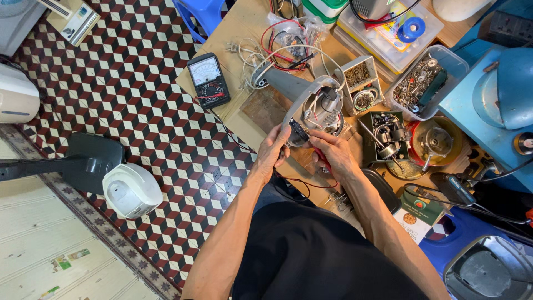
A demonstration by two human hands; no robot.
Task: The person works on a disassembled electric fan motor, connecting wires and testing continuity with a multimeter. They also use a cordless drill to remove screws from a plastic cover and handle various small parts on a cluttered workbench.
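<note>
Both hands meet at the near end of a grey, opened appliance housing [313, 103] lying on the wooden workbench [244, 25]. Left hand [273, 149] curls its fingers around the housing's lower edge, gripping it. Right hand [331, 151] is half closed, pinching a red-handled tool [323, 159] against the housing's exposed wiring. One black analogue multimeter [208, 79] sits at the bench's left edge. Three open trays hold small metal parts: a white one [360, 83], a clear one [425, 80] and a dark green one [383, 136]. A green-and-white printed carton [417, 215] lies beside the right forearm.
</note>
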